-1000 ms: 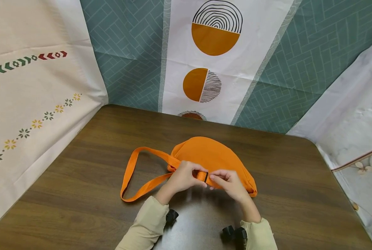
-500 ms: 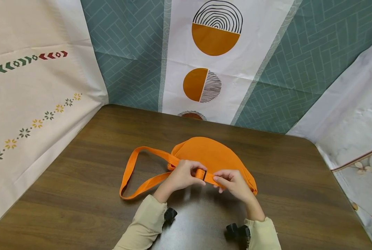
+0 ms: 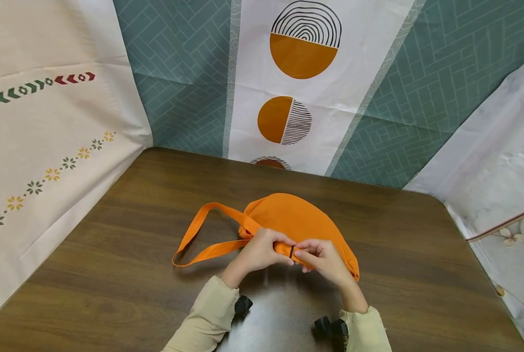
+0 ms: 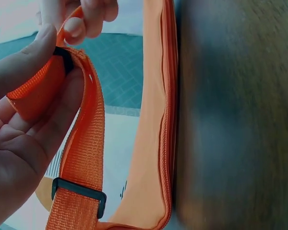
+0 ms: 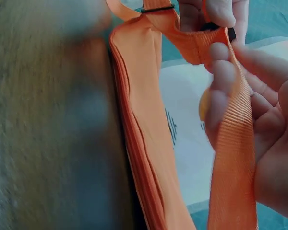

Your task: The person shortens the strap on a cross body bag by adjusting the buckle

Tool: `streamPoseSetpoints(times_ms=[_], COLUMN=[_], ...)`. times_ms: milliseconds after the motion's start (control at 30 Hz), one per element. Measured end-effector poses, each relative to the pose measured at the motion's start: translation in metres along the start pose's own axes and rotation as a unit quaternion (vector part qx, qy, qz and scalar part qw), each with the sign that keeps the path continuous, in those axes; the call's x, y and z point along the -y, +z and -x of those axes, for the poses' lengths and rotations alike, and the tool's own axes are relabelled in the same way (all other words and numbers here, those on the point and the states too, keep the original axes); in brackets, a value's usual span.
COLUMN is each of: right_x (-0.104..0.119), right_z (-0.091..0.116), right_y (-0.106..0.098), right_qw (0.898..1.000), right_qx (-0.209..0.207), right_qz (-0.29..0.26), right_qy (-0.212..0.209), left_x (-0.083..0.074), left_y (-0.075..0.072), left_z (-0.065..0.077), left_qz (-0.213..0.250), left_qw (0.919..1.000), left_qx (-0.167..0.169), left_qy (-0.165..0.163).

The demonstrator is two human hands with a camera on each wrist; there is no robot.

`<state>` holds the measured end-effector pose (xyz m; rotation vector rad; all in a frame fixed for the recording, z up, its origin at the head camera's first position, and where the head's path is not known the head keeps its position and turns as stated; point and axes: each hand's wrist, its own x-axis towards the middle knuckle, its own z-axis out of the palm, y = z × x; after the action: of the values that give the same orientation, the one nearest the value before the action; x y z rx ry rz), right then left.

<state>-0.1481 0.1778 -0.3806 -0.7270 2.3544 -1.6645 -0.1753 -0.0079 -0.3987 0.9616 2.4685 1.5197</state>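
An orange half-moon bag [image 3: 299, 215] stands on the table behind both hands. Its webbing strap [image 4: 84, 139] loops out to the left and comes back in front of the bag. My left hand [image 3: 260, 250] pinches a folded part of the strap, thumb against a black slider buckle [image 4: 65, 58]. Just to the right of that buckle, my right hand [image 3: 325, 261] pinches the strap between thumb and fingers, and its tail [image 5: 235, 167] hangs down past the palm. A second black slider [image 4: 79, 190] sits lower on the strap in the left wrist view.
Dark brown wood table [image 3: 156, 186] lies under everything. A teal and white patterned cloth [image 3: 191, 98] hangs behind it, with pale cloths at the left and right sides. Both wrists carry small black camera mounts [image 3: 243, 304].
My right hand drew away to the right along the strap, then came back to the buckle. The strap loop at the left has shifted and narrowed.
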Motion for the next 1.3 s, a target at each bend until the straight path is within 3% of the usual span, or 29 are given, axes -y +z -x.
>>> streamPoseSetpoints(times_ms=[167,367,900,1300], right_x=[0.0,-0.001,0.001,0.004], right_z=[0.003,0.004,-0.001,0.006], right_y=[-0.008,-0.013,0.003,-0.014], right_qw=[1.0,0.999,0.997,0.998], right_qx=[0.018,-0.002,-0.038,0.017], right_qz=[0.01,0.049,0.041,0.055], right_qy=[0.012,-0.013,-0.044,-0.001], left_x=[0.001,0.004,0.001,0.001], left_y=[-0.002,-0.003,0.003,0.0], left_z=[0.001,0.001,0.001,0.001], left_qz=[0.003,0.004,0.027,0.023], left_qw=[1.0,0.9997,0.9994,0.9993], left_qx=[-0.009,-0.024,-0.022,-0.027], left_qy=[-0.001,-0.003,-0.002,-0.009])
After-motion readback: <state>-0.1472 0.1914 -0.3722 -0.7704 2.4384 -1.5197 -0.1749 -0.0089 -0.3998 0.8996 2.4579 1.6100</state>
